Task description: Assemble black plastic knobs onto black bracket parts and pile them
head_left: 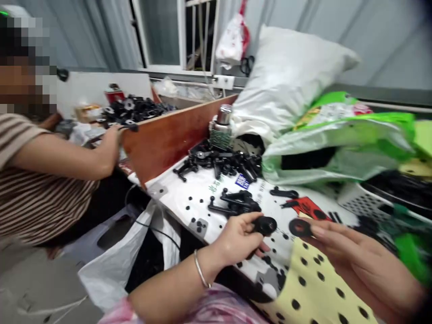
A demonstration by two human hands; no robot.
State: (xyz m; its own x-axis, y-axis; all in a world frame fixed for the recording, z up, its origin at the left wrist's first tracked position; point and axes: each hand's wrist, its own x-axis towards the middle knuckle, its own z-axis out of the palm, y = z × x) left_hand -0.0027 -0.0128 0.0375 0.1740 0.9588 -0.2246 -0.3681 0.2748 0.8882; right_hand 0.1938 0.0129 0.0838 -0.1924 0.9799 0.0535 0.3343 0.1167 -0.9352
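Left hand (236, 238) gripping black knob (266, 225), right hand (340, 247) (blurred) pinching black ring (299, 227), table (202, 198) beyond.

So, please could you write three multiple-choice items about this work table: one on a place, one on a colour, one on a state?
1. Where does the metal flask stand?
A. Beside the wooden divider, behind the heap of black parts
B. On the floor
C. In the white basket

2. What colour is the ring in the right hand?
A. Red
B. Black
C. White

3. How is the left hand?
A. Flat and empty
B. Out of view
C. Gripping a black part

Answers: 1 A, the flask rises next to the board, past the heap. 2 B, the ring at the fingertips is black. 3 C, the fingers curl round the part.
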